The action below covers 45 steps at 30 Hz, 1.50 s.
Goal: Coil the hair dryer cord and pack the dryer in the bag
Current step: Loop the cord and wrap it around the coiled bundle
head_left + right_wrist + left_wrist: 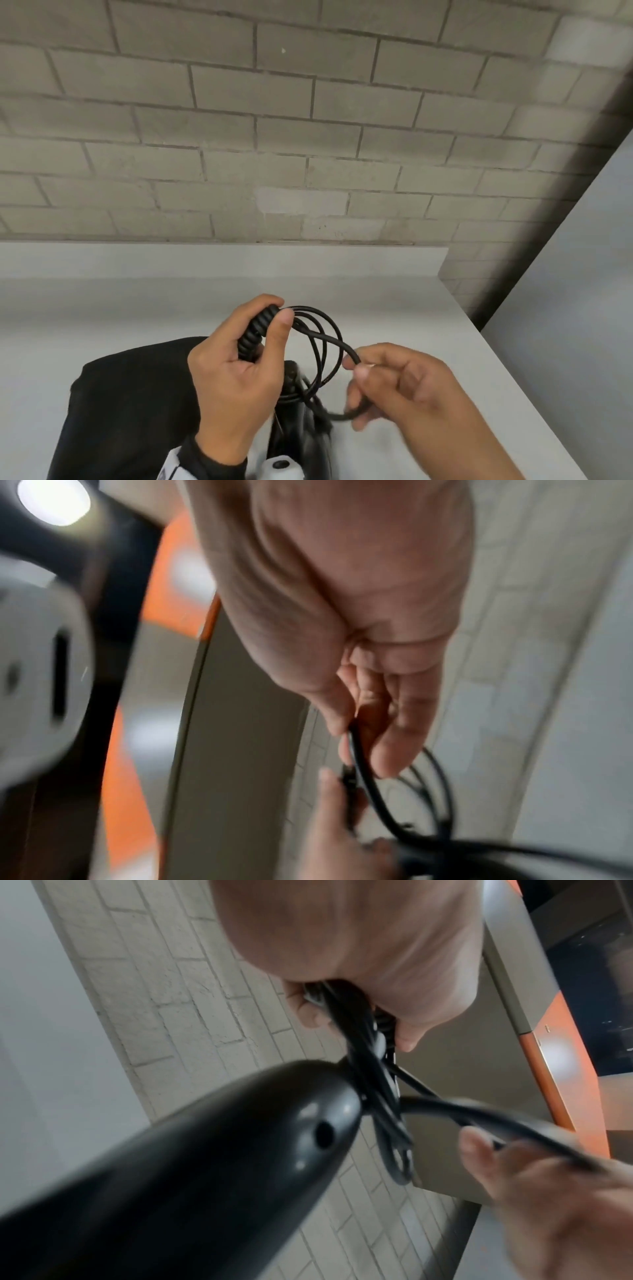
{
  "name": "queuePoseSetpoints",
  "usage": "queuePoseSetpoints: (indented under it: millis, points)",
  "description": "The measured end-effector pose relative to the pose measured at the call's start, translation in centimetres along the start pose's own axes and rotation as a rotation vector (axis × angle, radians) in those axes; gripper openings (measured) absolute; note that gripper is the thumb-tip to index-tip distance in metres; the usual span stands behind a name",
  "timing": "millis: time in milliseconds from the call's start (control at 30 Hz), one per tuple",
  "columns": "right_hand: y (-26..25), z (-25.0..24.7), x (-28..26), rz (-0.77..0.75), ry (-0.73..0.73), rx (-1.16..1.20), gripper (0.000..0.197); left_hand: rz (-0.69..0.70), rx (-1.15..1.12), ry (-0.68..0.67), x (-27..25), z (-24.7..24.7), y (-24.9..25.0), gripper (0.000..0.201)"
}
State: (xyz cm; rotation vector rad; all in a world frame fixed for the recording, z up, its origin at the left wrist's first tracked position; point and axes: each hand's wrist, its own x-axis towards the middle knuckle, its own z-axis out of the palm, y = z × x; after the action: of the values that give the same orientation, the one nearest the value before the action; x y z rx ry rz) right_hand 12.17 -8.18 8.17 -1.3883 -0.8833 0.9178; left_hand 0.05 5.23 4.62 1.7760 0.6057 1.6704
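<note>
My left hand [263, 325] grips the black spiral section of the cord [255, 332] together with a few gathered loops of cord [329, 341]. Thumb and forefinger of my right hand [358, 366] pinch the smooth cord just right of the loops, with a length trailing below the fingers. The black hair dryer [294, 431] hangs or lies under my hands, mostly hidden; its rounded handle end [205, 1150] fills the left wrist view. The black bag [130, 394] lies flat on the white table [411, 308] to the left. The right wrist view shows the cord [369, 777] running through my fingers.
A grey brick wall [308, 120] rises behind the table. A pale grey panel [565, 274] stands beyond the table's right edge. A white camera housing [281, 466] sits at my left wrist. Orange and dark surfaces [555, 1069] show in the wrist views.
</note>
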Motion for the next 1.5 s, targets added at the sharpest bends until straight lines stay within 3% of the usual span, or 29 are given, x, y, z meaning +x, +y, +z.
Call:
queuePoseSetpoints:
  millis: [100,167,267,367,500,633,833,933,1033,1100,1133,1167,1200,1267,1300,1333,1367,1500]
  points:
    - [-1.0,-0.8,0.1,0.255,-0.077,0.412,0.014,0.02,0.001,-0.013,-0.2,-0.2,0.4,0.011]
    - [-0.3,-1.0,0.3,0.323,-0.031,0.529,0.029,0.021,-0.002,-0.027,-0.4,-0.1,0.6,0.012]
    - [1.7,-0.8,0.2,0.178,-0.057,0.475,0.048,-0.004,0.01,-0.025,-0.3,-0.3,0.4,0.011]
    - [3.5,0.4,-0.6,0.017,-0.076,0.345,0.043,-0.053,-0.003,0.002,-0.2,-0.7,0.1,0.013]
    - [6.4,1.7,-1.2,0.084,-0.06,0.52,0.053,-0.066,-0.002,-0.002,-0.7,-0.8,0.3,0.015]
    - [7.1,2.5,-1.6,0.042,-0.044,0.354,0.047,-0.09,-0.01,-0.001,-1.3,-0.7,0.5,0.017]
    - [7.6,2.0,-1.6,0.065,-0.016,0.317,0.079,-0.108,-0.008,0.025,-1.2,-0.8,1.0,0.017]
    - [6.3,1.8,-1.4,0.093,0.052,0.527,0.097,-0.095,0.001,0.011,-1.1,-0.8,1.3,0.016]
    - [4.8,2.0,-1.1,0.03,0.069,0.775,0.105,-0.076,0.021,-0.016,-1.0,-1.1,1.4,0.016]
    - [4.4,0.7,-1.1,-0.037,-0.004,0.909,0.084,-0.067,0.041,-0.032,-0.8,-1.5,1.1,0.017]
    - [3.6,-0.3,-1.1,-0.09,0.017,0.874,0.057,-0.066,0.049,-0.036,-0.7,-1.6,1.0,0.017]
    - [3.4,-1.0,-1.9,-0.075,0.18,0.779,0.034,-0.07,0.053,-0.042,-0.7,-1.7,0.9,0.016]
    - [4.2,-1.5,-2.4,-0.085,0.221,0.867,0.036,-0.077,0.051,-0.05,-0.6,-1.7,0.8,0.015]
    - [3.6,-2.1,-2.5,-0.111,0.289,0.737,0.038,-0.09,0.044,-0.071,-0.7,-1.7,0.9,0.01]
    - [3.3,-1.5,-2.1,-0.054,0.109,0.764,0.052,-0.091,0.04,-0.077,-0.7,-1.6,1.0,0.01]
    - [2.7,-2.0,-2.2,0.055,0.089,0.793,0.066,-0.088,0.036,-0.08,-0.7,-1.6,1.0,0.013]
    - [1.6,-2.2,-2.8,0.088,0.161,0.79,0.071,-0.086,0.036,-0.081,-0.6,-1.6,1.0,0.016]
    - [-0.3,-2.7,-3.7,0.147,0.303,0.598,0.035,-0.094,0.047,-0.081,-0.1,-1.6,0.8,0.015]
